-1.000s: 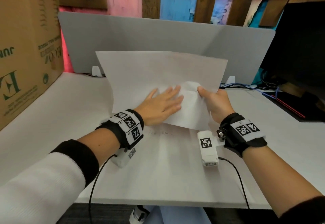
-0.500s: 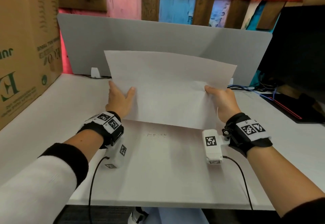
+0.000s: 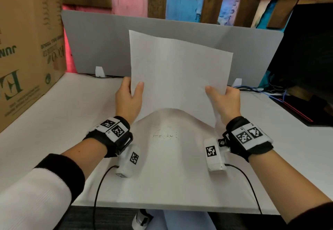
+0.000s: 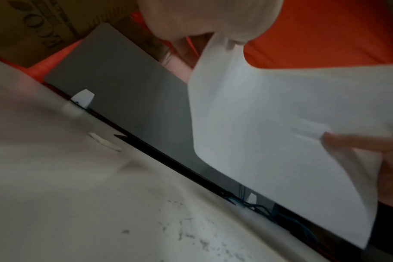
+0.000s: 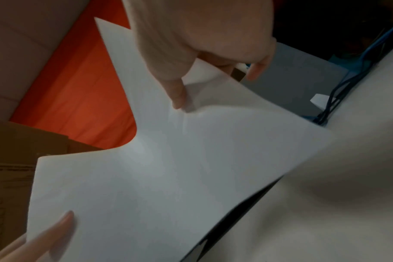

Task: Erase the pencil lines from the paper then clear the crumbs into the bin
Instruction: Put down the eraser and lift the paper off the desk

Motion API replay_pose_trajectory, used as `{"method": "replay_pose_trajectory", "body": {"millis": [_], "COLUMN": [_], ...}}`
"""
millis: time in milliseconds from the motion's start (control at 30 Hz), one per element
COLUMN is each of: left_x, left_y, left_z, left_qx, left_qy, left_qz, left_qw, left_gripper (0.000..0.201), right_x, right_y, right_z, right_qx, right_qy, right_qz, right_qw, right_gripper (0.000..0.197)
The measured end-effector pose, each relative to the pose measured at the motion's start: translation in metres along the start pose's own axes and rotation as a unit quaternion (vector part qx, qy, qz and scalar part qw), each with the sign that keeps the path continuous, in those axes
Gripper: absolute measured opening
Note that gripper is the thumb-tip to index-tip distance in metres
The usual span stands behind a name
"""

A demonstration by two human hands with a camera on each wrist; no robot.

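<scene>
The paper (image 3: pixel 180 74) is a thin, white, matte sheet held up off the desk (image 3: pixel 54 121), above its middle, its side edges drawn toward each other so the lower edge bows into an arch. The left hand (image 3: pixel 128 100) pinches the sheet's left edge, thumb on the near face and fingers behind; the right hand (image 3: pixel 225 101) pinches the right edge the same way, and in the right wrist view the paper creases faintly under its thumb (image 5: pixel 176 94). On the desk under the arch lie the crumbs (image 3: pixel 164 134), dark specks and short streaks on the smooth white top, seen grainy in the left wrist view.

Half a second ago the sheet was spread wide and nearly flat, with its lower edge straight; now it is narrower and taller in view, and the hands have come closer together. A second ago the left hand lay flat on the sheet; it has since gone to the edge.

Along the desk's far edge stands a flat grey divider panel (image 3: pixel 108 36) on small white feet. At the left edge sits a brown cardboard box (image 3: pixel 27 40) with green print, and by the far right corner a dark monitor (image 3: pixel 310 49) above blue cables (image 3: pixel 252 89).
</scene>
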State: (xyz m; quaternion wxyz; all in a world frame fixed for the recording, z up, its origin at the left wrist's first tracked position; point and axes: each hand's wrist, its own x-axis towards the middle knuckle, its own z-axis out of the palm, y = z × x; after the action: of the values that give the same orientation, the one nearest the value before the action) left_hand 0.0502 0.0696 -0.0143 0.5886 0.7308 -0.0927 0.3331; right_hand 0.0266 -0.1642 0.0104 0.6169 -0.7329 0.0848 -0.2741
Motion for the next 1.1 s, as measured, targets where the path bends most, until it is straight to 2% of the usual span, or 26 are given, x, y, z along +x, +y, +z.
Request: {"method": "replay_pose_trajectory", "body": {"millis": [67,100,167,233,400,500,667,767,900,1033,1100], "left_x": [-0.004,-0.005,-0.005,-0.006,-0.007,-0.006,-0.006,-0.001,0.009,0.017,0.021], "left_y": [-0.001,-0.002,-0.007,-0.01,-0.001,-0.001,0.005,0.003,-0.011,-0.024,-0.03], "left_z": [0.0,-0.001,-0.003,-0.006,-0.009,-0.008,-0.007,-0.007,-0.013,-0.021,-0.026], "left_qx": [0.015,0.031,0.108,0.182,0.156,0.193,0.125,0.084,0.009,0.002,-0.001], "left_qy": [-0.01,-0.025,-0.084,-0.121,-0.091,-0.11,-0.067,-0.019,0.039,0.032,0.045], "left_qz": [-0.004,-0.012,-0.055,-0.082,-0.036,-0.039,-0.057,-0.117,-0.225,-0.256,-0.269], "left_qw": [1.0,0.999,0.989,0.972,0.983,0.974,0.988,0.989,0.973,0.966,0.962], "left_gripper": [0.004,0.005,0.004,0.012,0.014,0.008,0.022,0.03,0.035,0.035,0.036], "right_x": [-0.005,-0.006,-0.006,-0.006,-0.009,-0.01,-0.006,-0.002,0.005,0.018,0.028], "right_y": [0.001,0.002,0.008,0.012,0.004,0.005,0.003,0.002,0.0,-0.005,-0.003], "right_z": [0.002,0.003,0.003,0.002,0.002,0.003,0.005,0.008,0.007,0.004,0.003], "right_qx": [0.011,-0.003,-0.103,-0.197,-0.151,-0.154,-0.113,-0.092,-0.06,-0.047,-0.07], "right_qy": [-0.009,-0.02,-0.073,-0.111,-0.05,-0.062,-0.051,-0.041,-0.028,-0.011,-0.008], "right_qz": [-0.022,-0.031,-0.033,-0.035,-0.079,-0.072,-0.076,-0.077,-0.08,-0.083,-0.065], "right_qw": [1.0,0.999,0.991,0.974,0.984,0.984,0.989,0.992,0.995,0.995,0.995], "right_gripper": [0.014,0.018,0.023,0.017,0.019,0.02,0.02,0.019,0.017,0.02,0.031]}}
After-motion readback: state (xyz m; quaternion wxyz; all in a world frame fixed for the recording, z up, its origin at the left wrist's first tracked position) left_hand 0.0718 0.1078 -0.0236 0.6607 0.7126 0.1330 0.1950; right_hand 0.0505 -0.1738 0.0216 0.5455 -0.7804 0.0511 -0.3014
